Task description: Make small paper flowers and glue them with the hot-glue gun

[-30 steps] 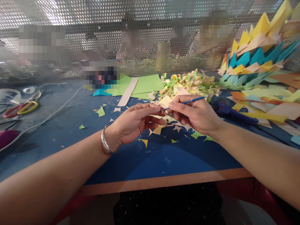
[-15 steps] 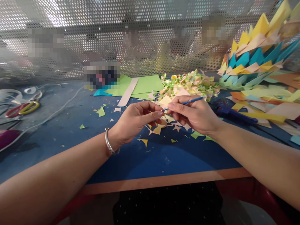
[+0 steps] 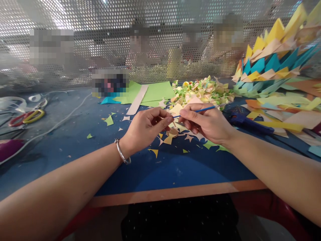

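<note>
My right hand (image 3: 204, 122) pinches a thin blue stick (image 3: 206, 108) between thumb and fingers, its back end sloping up to the right. The stick's front end reaches the fingertips of my left hand (image 3: 152, 125), which are pressed together around it. A narrow pale paper strip (image 3: 174, 123) hangs by those fingertips; how it sits on the stick is hidden. Both hands are above the blue table (image 3: 175, 180), over scattered paper scraps and a pale yellow paper piece (image 3: 176, 109).
Behind my hands lie green paper sheets (image 3: 157, 90), a pale paper strip and a heap of small paper curls (image 3: 203, 88). At right are a blue glue gun (image 3: 250, 122) and a spiky folded-paper piece (image 3: 271, 63). Scissors (image 3: 33, 116) and a white cord (image 3: 62, 120) lie left.
My left fingers have closed further over the stick's front end, and the left wrist has shifted slightly to the right. My right hand holds the stick nearly as before.
</note>
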Available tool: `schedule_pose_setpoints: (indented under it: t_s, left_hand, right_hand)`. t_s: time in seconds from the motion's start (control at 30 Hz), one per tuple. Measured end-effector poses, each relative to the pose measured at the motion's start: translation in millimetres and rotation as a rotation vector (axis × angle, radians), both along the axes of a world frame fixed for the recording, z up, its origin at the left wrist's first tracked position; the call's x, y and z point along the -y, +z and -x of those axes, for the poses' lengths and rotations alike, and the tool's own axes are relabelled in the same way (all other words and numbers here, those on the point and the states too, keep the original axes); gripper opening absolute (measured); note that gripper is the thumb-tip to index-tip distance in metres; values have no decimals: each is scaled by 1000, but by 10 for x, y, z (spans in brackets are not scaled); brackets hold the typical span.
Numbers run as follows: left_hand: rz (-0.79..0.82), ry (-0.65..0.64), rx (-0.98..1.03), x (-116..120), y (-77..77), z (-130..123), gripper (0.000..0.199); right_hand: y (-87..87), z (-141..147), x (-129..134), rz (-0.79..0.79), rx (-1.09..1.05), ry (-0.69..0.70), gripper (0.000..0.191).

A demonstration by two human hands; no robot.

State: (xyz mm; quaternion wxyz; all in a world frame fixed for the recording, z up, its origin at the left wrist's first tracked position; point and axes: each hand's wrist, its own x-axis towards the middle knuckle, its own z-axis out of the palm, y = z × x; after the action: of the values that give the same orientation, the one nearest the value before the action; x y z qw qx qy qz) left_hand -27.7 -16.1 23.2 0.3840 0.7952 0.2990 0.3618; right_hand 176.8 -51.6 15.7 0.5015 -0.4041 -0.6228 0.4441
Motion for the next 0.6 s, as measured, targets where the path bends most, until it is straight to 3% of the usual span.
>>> schedule_pose_setpoints:
  t_s: [0.27,0.47,0.6]
  left_hand:
    - [-103,-30,-24,-23,-28,1,16]
    - [13,-79,56,-50,-55,-24,14]
    - [73,-38,97,-81,-57,-31,13]
  right_hand:
    - [-15,-1,-16,-4,-5,7,29]
    - [-17,4,-10,20,-11,32,30]
    - [-34,-7,-20,27,16,32,33]
